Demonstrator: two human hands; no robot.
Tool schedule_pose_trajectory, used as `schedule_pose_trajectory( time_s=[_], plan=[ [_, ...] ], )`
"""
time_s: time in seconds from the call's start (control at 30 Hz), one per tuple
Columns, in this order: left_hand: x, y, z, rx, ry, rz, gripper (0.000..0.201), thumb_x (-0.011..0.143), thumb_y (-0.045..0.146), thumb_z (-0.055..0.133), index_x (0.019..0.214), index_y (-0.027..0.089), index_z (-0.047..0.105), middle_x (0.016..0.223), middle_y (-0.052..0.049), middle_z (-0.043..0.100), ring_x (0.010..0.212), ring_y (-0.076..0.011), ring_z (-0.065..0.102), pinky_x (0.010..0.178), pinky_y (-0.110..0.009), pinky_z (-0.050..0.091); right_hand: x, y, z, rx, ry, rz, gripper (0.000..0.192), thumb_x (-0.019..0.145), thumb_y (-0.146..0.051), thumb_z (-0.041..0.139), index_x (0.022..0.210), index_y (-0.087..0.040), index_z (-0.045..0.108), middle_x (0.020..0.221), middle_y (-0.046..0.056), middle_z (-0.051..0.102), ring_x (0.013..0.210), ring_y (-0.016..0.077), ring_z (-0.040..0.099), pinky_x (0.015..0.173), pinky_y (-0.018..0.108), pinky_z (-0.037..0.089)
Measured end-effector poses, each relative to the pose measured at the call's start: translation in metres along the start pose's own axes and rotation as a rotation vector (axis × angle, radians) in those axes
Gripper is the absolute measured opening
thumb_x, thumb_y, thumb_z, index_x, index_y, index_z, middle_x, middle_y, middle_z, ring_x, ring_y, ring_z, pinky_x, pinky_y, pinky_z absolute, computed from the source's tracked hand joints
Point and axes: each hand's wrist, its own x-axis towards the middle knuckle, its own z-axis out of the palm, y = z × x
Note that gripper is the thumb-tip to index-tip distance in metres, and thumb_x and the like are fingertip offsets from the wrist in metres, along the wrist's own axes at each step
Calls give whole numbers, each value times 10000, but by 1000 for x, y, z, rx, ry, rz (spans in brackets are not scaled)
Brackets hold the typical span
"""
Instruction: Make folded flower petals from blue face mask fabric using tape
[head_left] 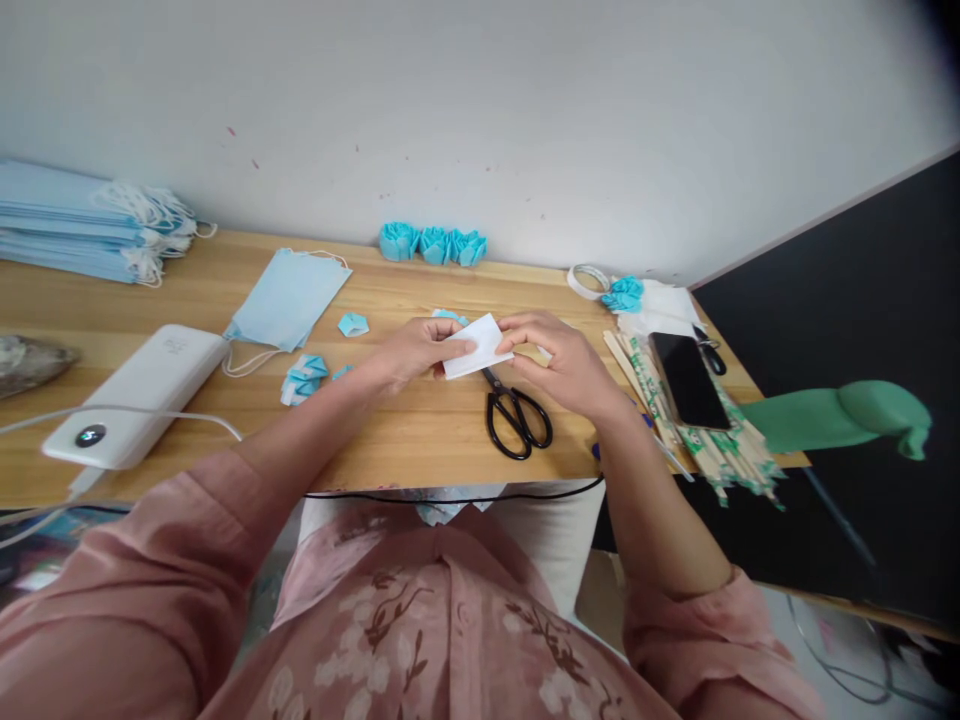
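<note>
Both hands hold one small white piece of mask fabric (pixel 480 345) just above the wooden table (pixel 420 440). My left hand (pixel 416 350) pinches its left edge, and my right hand (pixel 559 360) grips its right side. Black scissors (pixel 516 415) lie on the table directly below the piece, blades pointing toward it. Small folded blue pieces (pixel 306 378) and another blue scrap (pixel 352 324) lie to the left of my left hand.
A blue face mask (pixel 289 298) and a white power bank (pixel 139 392) with a cable lie at left; a mask stack (pixel 75 222) sits far left. Blue fabric flowers (pixel 433 244) line the wall. At right are a phone (pixel 686 378), wrapped chopsticks (pixel 712 440) and tape (pixel 586 280).
</note>
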Motion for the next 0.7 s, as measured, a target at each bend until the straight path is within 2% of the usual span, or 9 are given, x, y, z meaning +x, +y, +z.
schedule_pose_trajectory(
  time_s=[0.13,0.2,0.3,0.4,0.53,0.7],
  plan=[
    [1,0,1,-19,41,22,256,717,369,744,769,147,629,682,14,562,548,-75,491,491,-208,391,7,2,4,131,0,102,166,835,-210,642,981,-251,710,1180,33,717,1125,223,645,1004,397,457],
    [1,0,1,-17,61,48,246,713,361,747,748,153,620,673,10,571,544,-84,506,480,-213,406,13,5,7,242,-19,175,178,815,-249,675,987,-250,720,1086,20,742,1023,213,672,942,373,487],
    [2,-2,1,-16,83,83,242,724,354,743,714,160,599,625,12,576,513,-82,510,462,-205,405,20,12,13,365,-37,267,144,784,-309,712,894,-219,732,885,4,745,828,183,663,808,331,505],
    [3,-5,2,-11,70,97,235,754,353,721,726,155,597,622,1,607,504,-83,531,454,-197,410,18,22,24,455,25,334,184,793,-378,710,829,-198,715,794,-3,714,736,156,624,725,298,485],
    [4,-10,3,-36,58,124,262,809,391,688,805,143,604,684,-30,662,554,-97,585,488,-197,455,11,29,43,561,144,375,231,784,-426,721,804,-198,685,765,-5,697,694,139,604,689,282,476],
    [5,-15,4,-102,85,171,431,897,563,541,966,142,605,770,-66,685,670,-143,655,547,-222,503,11,25,51,547,159,377,202,790,-396,709,789,-197,676,774,12,719,696,145,622,700,291,492]
  ],
)
